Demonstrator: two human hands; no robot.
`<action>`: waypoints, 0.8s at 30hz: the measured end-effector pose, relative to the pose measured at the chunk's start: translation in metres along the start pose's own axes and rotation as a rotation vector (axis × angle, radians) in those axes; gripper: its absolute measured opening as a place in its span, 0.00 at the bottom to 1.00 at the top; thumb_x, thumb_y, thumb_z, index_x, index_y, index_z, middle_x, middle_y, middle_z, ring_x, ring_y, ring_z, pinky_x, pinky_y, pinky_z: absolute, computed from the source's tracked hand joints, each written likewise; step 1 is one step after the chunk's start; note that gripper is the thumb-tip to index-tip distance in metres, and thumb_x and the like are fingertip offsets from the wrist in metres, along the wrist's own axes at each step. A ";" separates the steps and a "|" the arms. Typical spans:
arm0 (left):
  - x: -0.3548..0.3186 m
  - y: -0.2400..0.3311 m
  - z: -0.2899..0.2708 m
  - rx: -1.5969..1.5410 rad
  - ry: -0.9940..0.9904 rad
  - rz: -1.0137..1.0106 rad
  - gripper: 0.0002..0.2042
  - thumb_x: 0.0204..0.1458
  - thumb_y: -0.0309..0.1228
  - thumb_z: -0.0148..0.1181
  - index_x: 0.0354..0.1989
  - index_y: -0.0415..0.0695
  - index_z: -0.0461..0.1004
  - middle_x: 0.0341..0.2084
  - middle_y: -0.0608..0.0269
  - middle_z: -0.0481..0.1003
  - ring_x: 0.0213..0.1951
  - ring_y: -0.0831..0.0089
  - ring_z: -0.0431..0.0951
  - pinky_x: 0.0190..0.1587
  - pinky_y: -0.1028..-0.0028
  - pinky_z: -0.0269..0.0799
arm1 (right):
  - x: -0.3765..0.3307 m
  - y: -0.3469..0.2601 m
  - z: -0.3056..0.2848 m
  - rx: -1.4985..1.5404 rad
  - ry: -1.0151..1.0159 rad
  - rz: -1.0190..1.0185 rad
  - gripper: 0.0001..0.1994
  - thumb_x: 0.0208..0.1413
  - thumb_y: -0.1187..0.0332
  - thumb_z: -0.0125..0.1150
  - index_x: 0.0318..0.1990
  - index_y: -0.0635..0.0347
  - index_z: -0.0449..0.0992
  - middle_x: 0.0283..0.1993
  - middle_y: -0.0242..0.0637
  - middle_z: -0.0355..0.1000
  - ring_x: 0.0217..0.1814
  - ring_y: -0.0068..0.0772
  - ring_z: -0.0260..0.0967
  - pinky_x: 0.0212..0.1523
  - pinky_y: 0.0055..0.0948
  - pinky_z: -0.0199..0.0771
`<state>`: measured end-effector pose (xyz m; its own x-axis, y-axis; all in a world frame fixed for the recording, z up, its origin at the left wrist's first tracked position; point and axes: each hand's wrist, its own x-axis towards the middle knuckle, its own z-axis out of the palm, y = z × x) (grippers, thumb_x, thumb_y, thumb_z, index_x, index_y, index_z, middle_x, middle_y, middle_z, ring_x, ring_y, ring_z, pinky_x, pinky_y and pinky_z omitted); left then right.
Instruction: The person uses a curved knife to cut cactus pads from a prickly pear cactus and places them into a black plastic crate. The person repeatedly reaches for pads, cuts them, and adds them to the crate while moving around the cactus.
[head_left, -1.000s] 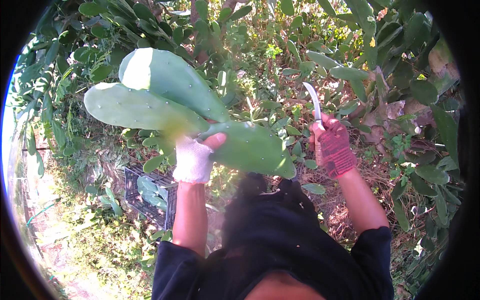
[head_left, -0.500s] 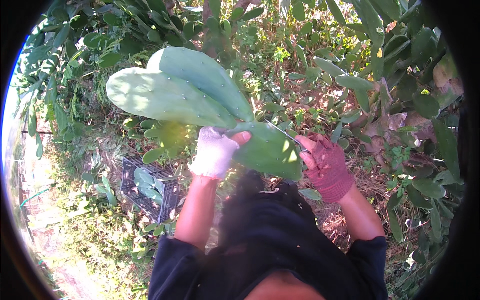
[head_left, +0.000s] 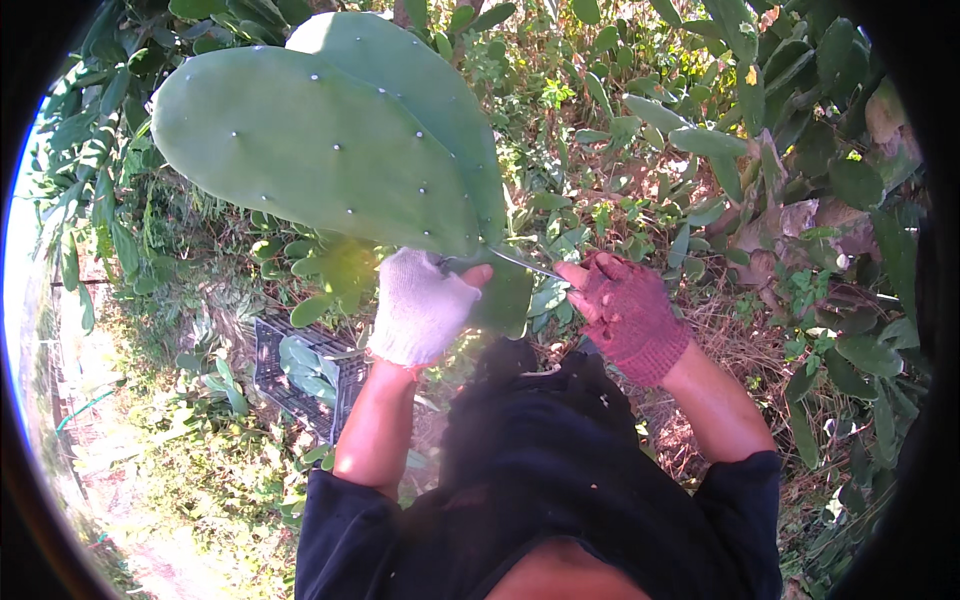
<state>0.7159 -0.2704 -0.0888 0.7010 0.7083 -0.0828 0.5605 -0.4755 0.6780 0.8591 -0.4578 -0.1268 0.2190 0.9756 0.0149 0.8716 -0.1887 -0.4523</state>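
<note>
A branched piece of prickly pear cactus point(head_left: 320, 150) is held up before me, two broad green pads fanning out from a lower pad point(head_left: 505, 300). My left hand point(head_left: 425, 305), in a pale fingerless glove, grips that lower pad with the thumb across its face; the other fingers are hidden behind it. In my right hand point(head_left: 630, 315), gloved in dull red, is a knife point(head_left: 527, 263) with a thin blade. Its tip lies at the joint where the upper pads meet the lower one. The handle is hidden inside my fist.
A black plastic crate point(head_left: 290, 375) with cut cactus pads point(head_left: 308, 370) in it stands on the ground to my left. Cactus plants point(head_left: 855, 180) crowd the right side and the far left. Dry grass and weeds cover the ground, with a pale path point(head_left: 120, 460) at far left.
The cactus piece has turned in my left hand, its upper pads tipping toward the camera and looking larger. My right hand and the knife have moved left to the pads' joint.
</note>
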 end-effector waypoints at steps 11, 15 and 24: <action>0.003 0.016 -0.002 -0.051 0.002 0.050 0.11 0.38 0.28 0.72 0.27 0.34 0.80 0.17 0.55 0.78 0.20 0.69 0.76 0.29 0.69 0.72 | -0.005 -0.009 0.004 -0.040 0.158 -0.005 0.28 0.43 0.69 0.63 0.56 0.59 0.66 0.36 0.42 0.69 0.40 0.45 0.70 0.35 0.41 0.72; 0.005 0.016 -0.002 -0.061 -0.033 0.003 0.11 0.38 0.26 0.71 0.28 0.33 0.79 0.19 0.57 0.78 0.21 0.73 0.76 0.29 0.71 0.71 | -0.003 -0.013 -0.008 -0.063 0.046 0.042 0.34 0.42 0.66 0.65 0.61 0.60 0.63 0.38 0.42 0.67 0.40 0.42 0.69 0.34 0.40 0.70; 0.013 0.015 0.000 0.058 -0.075 -0.063 0.10 0.39 0.26 0.69 0.29 0.33 0.78 0.18 0.59 0.77 0.22 0.77 0.73 0.29 0.72 0.70 | 0.014 -0.019 -0.024 -0.082 -0.008 0.085 0.30 0.46 0.65 0.64 0.58 0.65 0.63 0.38 0.44 0.67 0.39 0.45 0.71 0.36 0.42 0.73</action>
<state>0.7336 -0.2685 -0.0798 0.6932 0.6979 -0.1799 0.6277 -0.4619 0.6267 0.8563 -0.4429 -0.0962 0.2905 0.9565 -0.0273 0.8833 -0.2790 -0.3768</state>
